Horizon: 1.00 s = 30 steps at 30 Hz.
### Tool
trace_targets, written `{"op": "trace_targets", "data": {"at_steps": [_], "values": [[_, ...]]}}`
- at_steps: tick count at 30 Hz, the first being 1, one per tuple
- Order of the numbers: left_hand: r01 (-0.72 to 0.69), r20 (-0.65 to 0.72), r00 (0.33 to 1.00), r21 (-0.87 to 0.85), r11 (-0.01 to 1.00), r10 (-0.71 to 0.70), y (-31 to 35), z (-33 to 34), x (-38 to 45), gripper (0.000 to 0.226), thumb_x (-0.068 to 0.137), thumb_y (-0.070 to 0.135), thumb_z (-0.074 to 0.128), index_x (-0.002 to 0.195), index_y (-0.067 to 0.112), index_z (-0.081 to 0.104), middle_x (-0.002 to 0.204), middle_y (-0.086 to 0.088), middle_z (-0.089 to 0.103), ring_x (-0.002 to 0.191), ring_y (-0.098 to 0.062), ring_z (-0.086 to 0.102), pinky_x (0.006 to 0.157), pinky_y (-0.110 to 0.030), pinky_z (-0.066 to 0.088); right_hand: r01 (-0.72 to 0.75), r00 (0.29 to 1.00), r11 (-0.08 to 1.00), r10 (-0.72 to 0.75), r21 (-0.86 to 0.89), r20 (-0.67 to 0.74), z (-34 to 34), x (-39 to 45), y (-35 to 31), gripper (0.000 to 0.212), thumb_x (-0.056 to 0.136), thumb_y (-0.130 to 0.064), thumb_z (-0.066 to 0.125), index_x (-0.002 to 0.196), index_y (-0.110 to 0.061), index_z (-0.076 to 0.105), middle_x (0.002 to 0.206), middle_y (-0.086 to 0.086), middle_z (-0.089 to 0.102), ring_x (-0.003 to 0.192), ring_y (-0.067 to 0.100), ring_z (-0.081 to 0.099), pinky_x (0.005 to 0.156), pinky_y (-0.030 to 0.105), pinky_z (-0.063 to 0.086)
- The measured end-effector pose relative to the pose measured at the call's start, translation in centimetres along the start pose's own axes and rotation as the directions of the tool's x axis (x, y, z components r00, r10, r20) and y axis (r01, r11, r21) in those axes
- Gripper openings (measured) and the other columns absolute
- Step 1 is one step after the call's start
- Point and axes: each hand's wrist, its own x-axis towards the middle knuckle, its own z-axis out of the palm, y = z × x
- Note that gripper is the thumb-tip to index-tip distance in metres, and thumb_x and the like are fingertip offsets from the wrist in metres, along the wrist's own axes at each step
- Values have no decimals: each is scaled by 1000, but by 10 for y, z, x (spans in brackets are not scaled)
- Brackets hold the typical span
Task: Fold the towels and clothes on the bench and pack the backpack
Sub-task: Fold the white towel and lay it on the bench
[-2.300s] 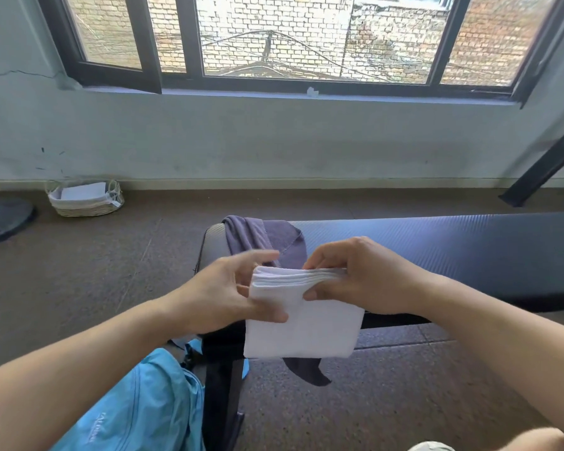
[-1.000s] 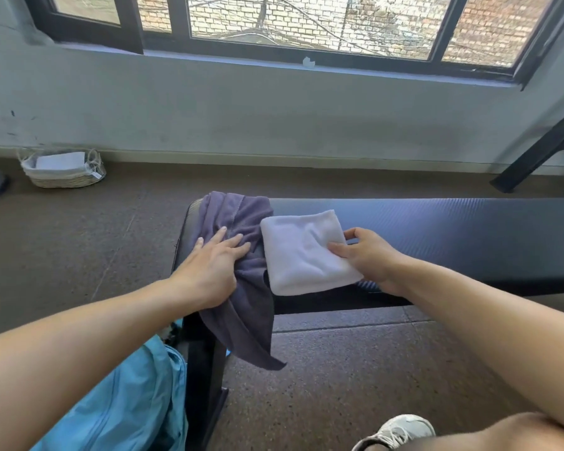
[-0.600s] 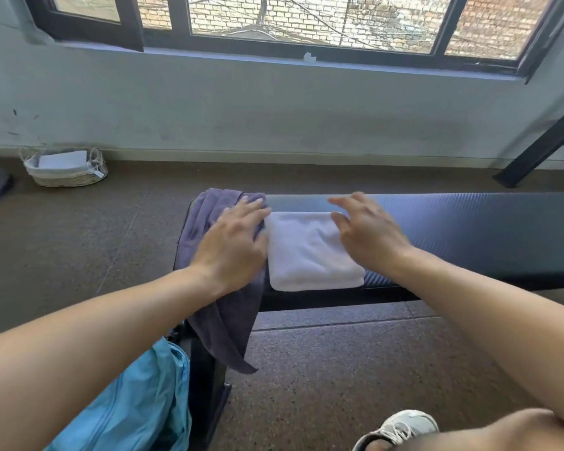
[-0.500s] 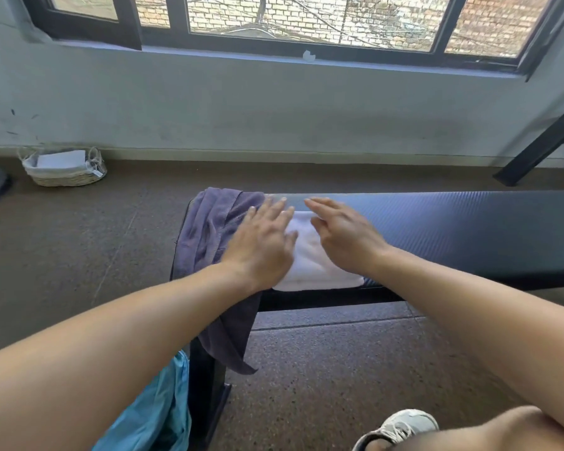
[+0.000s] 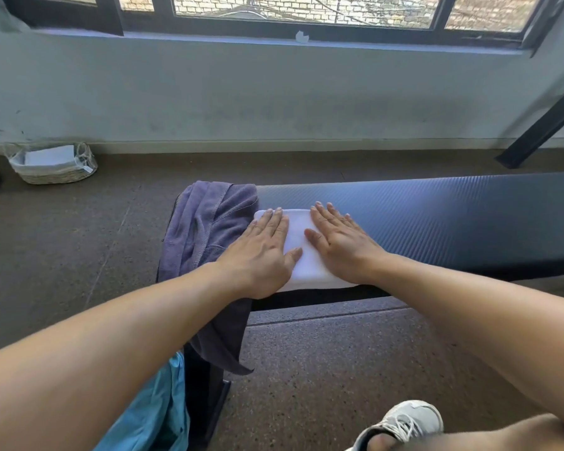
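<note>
Both hands flat on the folded white towel (image 5: pixel 302 255) at the left end of the bench (image 5: pixel 437 219).

The left hand (image 5: pixel 264 252) and right hand (image 5: pixel 337 245) lie side by side, palms down, fingers straight and pressing on the towel — neither grips anything. The towel sits at the bench's near edge, touching a purple cloth (image 5: pixel 209 229) that is bunched on the bench end and hangs over its front toward the floor (image 5: pixel 323 362). A blue backpack (image 5: pixel 153 415) stands on the floor below the left forearm, beside the bench leg. A basket (image 5: pixel 54 164) sits by the wall — far left. A white shoe (image 5: pixel 404 421) shows at the bottom right.
</note>
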Motion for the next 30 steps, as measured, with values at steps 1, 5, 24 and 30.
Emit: {"op": "trace_targets", "data": {"at_steps": [1, 5, 24, 30], "values": [[1, 8, 1000, -15, 1000, -1, -1, -2, 0, 72, 106, 50, 19, 160, 9, -4, 169, -5, -13, 154, -13, -16, 126, -33, -8, -10, 1000, 1000, 10, -7, -1, -3, 0, -1, 63, 107, -48, 17, 161, -19, 1, 168, -6, -7, 153, 7, -12, 124, 32, -8], [16, -93, 995, -80, 997, -23, 6, -12, 7, 67, 108, 45, 21, 161, 8, 3, 170, -5, -4, 156, -14, -9, 126, -32, -7, 26, 993, 1000, -27, -18, -113, -14, 7, -13, 61, 108, -45, 18, 161, -17, 7, 168, -6, -2, 153, 8, -11, 124, 30, -10], [11, -141, 990, -75, 997, -22, 2, -2, 2, 74, 105, 55, 21, 161, 12, -2, 170, -4, -6, 155, -15, -12, 126, -35, -7, -381, 900, 886, 421, 264, -115, -33, -1, 22, 68, 90, -77, 39, 92, -15, 67, 105, 7, 66, 103, 30, 60, 87, 41, 44], [-97, -136, 986, -34, 995, 92, 2, -5, -1, 63, 107, 47, 26, 162, 21, 11, 170, 2, -1, 155, -13, -11, 126, -38, -6, -439, 898, 779, 402, 449, 179, -47, -14, 1, 62, 83, -68, 64, 114, -15, 64, 111, 0, 65, 86, 13, 58, 69, 25, 38]]}}
